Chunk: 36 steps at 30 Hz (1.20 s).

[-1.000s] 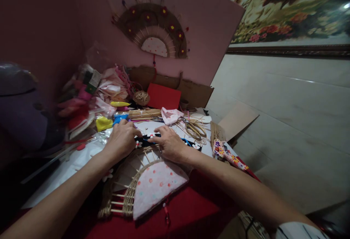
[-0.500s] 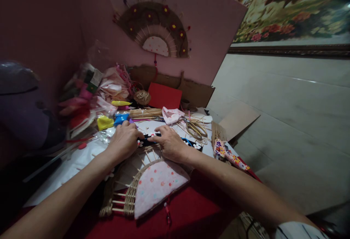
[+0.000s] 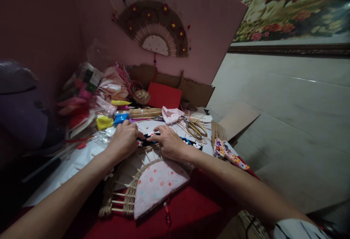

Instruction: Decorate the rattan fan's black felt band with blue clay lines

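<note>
A handmade fan (image 3: 159, 184) lies on the table, with thin sticks, woven twine and a pale dotted half-round base. Along its upper arc runs a black band (image 3: 197, 145) with white flowers and a blue strand (image 3: 186, 141). My left hand (image 3: 126, 137) rests on the band, fingers bent and pressed together; whatever is at their tips is too small to make out. Just right of it, my right hand (image 3: 168, 142) touches the band with its thumb. Its forefinger stands apart from the thumb, a small white-and-pink flower between them, and the other fingers are mostly hidden.
Gold-handled scissors (image 3: 194, 128), a bundle of sticks (image 3: 144, 113) and a dotted cloth (image 3: 171, 115) lie behind the hands. Yellow (image 3: 104, 122) and blue packets (image 3: 121, 118) sit left. Farther back are a twine ball (image 3: 141, 96) and red card (image 3: 164, 95). Another fan (image 3: 153, 27) hangs on the pink board.
Both hands stay at nearly the same spot on the black band. The view has shifted very slightly; nothing is visibly picked up or let go.
</note>
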{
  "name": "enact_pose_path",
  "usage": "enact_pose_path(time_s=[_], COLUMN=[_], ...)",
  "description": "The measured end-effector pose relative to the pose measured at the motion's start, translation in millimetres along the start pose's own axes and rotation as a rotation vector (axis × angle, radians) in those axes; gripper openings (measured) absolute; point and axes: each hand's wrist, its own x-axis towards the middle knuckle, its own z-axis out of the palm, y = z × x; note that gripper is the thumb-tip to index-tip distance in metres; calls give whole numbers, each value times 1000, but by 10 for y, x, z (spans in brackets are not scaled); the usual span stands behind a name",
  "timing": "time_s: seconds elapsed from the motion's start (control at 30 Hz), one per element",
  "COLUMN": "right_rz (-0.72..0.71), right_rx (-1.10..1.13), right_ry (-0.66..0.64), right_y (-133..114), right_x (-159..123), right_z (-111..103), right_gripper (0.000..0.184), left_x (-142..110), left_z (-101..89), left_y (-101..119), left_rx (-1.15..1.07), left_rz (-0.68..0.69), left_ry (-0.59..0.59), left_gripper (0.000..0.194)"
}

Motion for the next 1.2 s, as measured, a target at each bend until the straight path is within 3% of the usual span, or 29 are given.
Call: enact_pose_path(time_s=[0.57, 0.87, 1.03, 1.2], right_rz=[12, 15, 1, -6], right_rx=[42, 37, 51, 32], right_ry=[-28, -8, -3, 41], right_y=[20, 10, -1, -8], right_x=[9, 26, 22, 23], right_z=[16, 27, 24, 16], right_gripper=[45, 44, 45, 48], left_x=[26, 19, 15, 12], left_z=[54, -58, -100, -71], left_y=[-26, 120, 154, 160], left_rx=[-114, -483, -764, -779], left_rz=[53, 76, -115, -37], left_ry=[42, 302, 295, 287], left_gripper=[36, 30, 26, 24])
